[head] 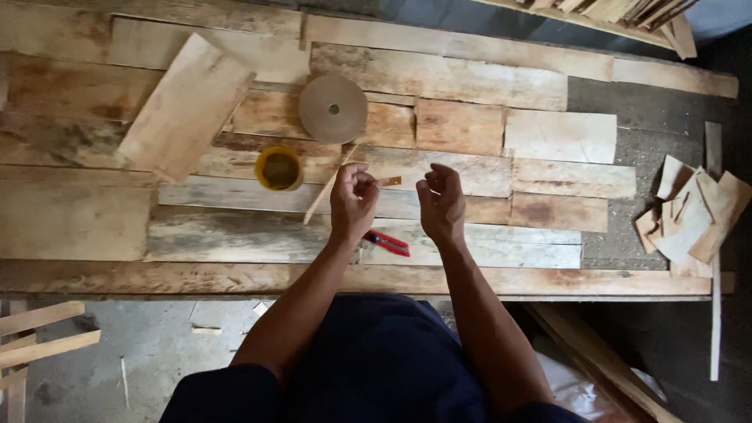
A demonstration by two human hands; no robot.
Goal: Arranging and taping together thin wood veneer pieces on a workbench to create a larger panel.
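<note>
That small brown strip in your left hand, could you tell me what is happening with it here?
A person stands at a rough wooden plank workbench. The left hand pinches a small brown paper strip; the right hand hovers beside it, empty. Red-handled pliers lie under the hands. A round brown tape roll and a yellow-rimmed tub sit beyond.

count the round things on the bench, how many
2. A brown tape roll lies flat near the bench's far side; a yellow-rimmed round tub sits just nearer, left of the left hand. None seem hidden.
</note>
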